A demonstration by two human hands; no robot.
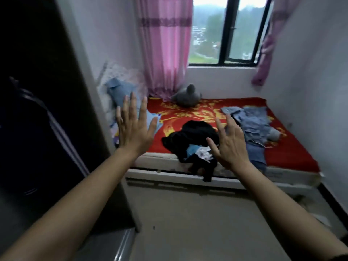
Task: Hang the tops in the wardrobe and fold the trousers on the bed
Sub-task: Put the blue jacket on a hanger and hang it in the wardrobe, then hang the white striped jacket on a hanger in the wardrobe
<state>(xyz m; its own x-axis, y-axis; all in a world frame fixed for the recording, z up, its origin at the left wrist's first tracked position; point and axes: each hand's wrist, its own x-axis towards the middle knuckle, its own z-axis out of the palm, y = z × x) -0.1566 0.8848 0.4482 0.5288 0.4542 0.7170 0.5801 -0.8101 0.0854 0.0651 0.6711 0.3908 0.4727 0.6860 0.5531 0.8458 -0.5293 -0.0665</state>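
A bed (293,147) with a red and yellow flowered cover stands ahead under the window. A heap of black clothes (195,134) with a small blue and white piece lies at its near edge and hangs over it. Blue denim trousers (256,125) are spread on the right of the bed. Another light blue garment (116,91) lies at the far left by the pillows. My left hand (133,127) and my right hand (229,142) are raised in the air before the bed, fingers spread, holding nothing. The dark wardrobe (47,91) stands at my left with a dark striped garment (37,129) inside.
A grey plush toy (187,96) sits at the head of the bed below the pink curtain (165,44). White walls close in the bed on the left and right. Bare floor (197,223) lies between me and the bed frame.
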